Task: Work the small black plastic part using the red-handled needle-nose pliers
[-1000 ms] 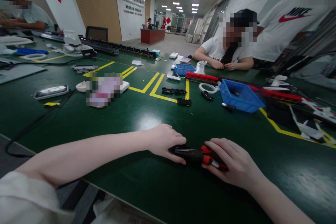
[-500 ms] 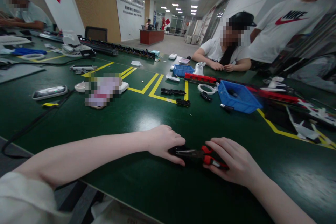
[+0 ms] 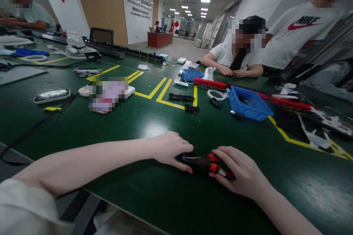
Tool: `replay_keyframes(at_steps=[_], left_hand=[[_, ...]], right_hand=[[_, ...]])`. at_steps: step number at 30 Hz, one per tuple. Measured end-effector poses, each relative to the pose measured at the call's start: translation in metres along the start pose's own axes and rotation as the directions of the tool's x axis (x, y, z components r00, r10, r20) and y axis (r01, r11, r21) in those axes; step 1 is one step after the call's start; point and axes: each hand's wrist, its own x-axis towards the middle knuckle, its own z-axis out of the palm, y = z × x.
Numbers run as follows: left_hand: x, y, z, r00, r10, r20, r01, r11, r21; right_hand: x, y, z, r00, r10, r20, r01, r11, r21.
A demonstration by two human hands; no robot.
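Note:
My right hand (image 3: 238,170) is closed around the red and black handles of a pair of long-nose pliers (image 3: 200,161), just above the green table. The pliers' dark metal jaws point left, toward my left hand (image 3: 173,151). That hand curls round a small black part (image 3: 182,156), with the thumb below it and the fingers above. The jaw tips meet or overlap the black part; whether they grip it I cannot tell. Most of the part is hidden by my fingers.
Beyond my hands lie black plastic pieces (image 3: 181,97), a white ring of tape (image 3: 216,95) and a blue bin (image 3: 249,104) on the green table (image 3: 132,132). A phone (image 3: 109,97) lies left. A person in a cap (image 3: 237,57) sits across; another stands behind.
My right hand and the pliers have shifted slightly left, nearer my left hand. The left hand keeps its hold on the black part. The view has turned a little.

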Motion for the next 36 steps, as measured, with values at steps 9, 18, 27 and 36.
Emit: replay_keyframes(at_steps=[9, 18, 27, 36], left_hand=[[0.0009, -0.0015, 0.0024, 1.0, 0.005, -0.006, -0.005, 1.0, 0.0], [0.0014, -0.0016, 0.0026, 1.0, 0.007, -0.005, -0.007, 1.0, -0.005], [0.0008, -0.0016, 0.0002, 1.0, 0.018, -0.005, -0.018, 0.999, -0.029], [-0.0001, -0.0009, 0.0002, 1.0, -0.002, -0.003, 0.002, 1.0, -0.018]], right_hand=[[-0.003, 0.0048, -0.002, 1.0, 0.001, 0.011, -0.001, 1.0, -0.003], [-0.0012, 0.0076, -0.0062, 1.0, -0.022, 0.021, 0.023, 0.999, -0.027], [-0.0015, -0.0001, -0.0046, 1.0, 0.024, -0.002, -0.024, 1.0, 0.002], [0.0008, -0.0015, -0.0072, 1.0, -0.02, -0.016, 0.019, 0.998, -0.052]])
